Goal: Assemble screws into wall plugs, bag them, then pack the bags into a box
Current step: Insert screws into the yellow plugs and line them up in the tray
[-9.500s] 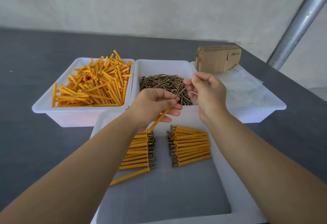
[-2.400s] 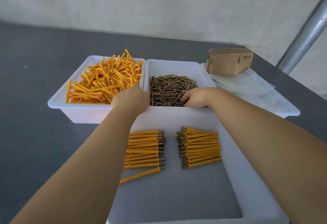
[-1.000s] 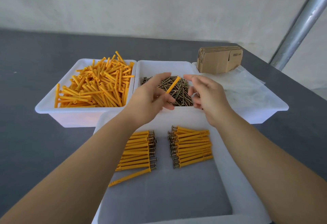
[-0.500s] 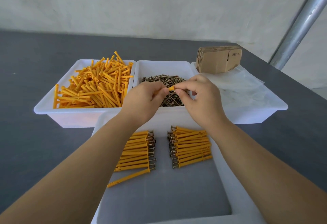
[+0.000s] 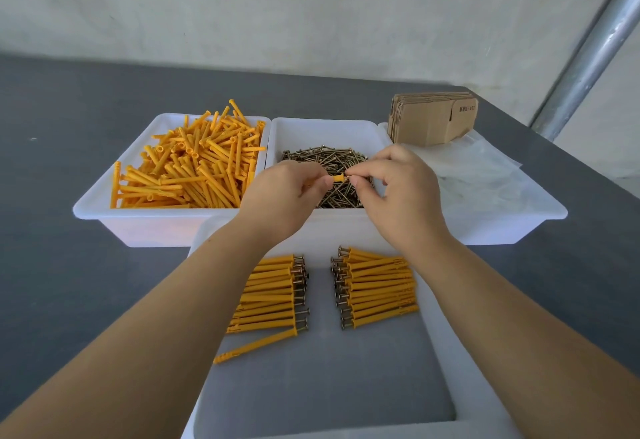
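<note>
Above the screw bin [image 5: 372, 133], left hand [image 5: 280, 203] grips an orange wall plug [image 5: 337, 179]; right hand [image 5: 398, 192] pinches the screw, barely visible, at its mouth: recommend coaxial seating.

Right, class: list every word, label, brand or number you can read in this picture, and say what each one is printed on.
Stack of flat cardboard boxes: one short line of dark print near the top right corner, too small and blurred to read.
No other text shows on the trays, plugs, screws or plastic bags.
</note>
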The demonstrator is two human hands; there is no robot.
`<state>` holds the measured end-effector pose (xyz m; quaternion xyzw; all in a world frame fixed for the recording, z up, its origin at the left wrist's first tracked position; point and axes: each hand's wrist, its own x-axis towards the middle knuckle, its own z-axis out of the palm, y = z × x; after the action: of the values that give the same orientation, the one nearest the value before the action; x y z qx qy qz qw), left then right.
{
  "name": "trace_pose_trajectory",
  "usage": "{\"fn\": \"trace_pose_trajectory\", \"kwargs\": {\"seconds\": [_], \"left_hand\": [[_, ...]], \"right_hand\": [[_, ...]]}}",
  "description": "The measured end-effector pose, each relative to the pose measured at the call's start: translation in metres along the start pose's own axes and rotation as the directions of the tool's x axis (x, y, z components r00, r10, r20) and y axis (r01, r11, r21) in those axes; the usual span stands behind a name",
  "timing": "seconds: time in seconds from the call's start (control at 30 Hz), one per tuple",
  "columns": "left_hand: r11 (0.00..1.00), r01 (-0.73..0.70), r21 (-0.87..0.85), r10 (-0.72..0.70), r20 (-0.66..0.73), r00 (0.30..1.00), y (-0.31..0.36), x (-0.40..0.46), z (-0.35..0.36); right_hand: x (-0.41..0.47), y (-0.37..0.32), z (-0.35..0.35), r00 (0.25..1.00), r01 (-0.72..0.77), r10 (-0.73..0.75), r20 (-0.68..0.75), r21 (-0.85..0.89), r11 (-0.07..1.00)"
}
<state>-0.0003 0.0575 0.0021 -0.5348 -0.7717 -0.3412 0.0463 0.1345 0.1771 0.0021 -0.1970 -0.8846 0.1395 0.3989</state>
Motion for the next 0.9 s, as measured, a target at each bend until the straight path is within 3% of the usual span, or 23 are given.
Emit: {"fn": "trace_pose_trajectory", "kwargs": {"seconds": [0.53, 0.7, 0.9], "left_hand": [[0.997, 0.015, -0.069, -0.009, 0.087, 0.996, 0.002, -0.002, 0.002], [0.962, 0.024, -0.272, 0.014, 0.140, 0.990, 0.002, -0.004, 0.001], [0.957, -0.028, -0.289, 0.066, 0.122, 0.990, 0.006, -0.005, 0.002]], "right_hand": [[-0.001, -0.001, 0.000, 0.996, -0.003, 0.001, 0.090, 0.019, 1.000], [-0.001, -0.004, -0.003, 0.995, -0.017, 0.008, 0.100, 0.082, 0.996], [-0.003, -0.017, -0.005, 0.980, 0.075, -0.087, 0.181, 0.076, 0.994]]}}
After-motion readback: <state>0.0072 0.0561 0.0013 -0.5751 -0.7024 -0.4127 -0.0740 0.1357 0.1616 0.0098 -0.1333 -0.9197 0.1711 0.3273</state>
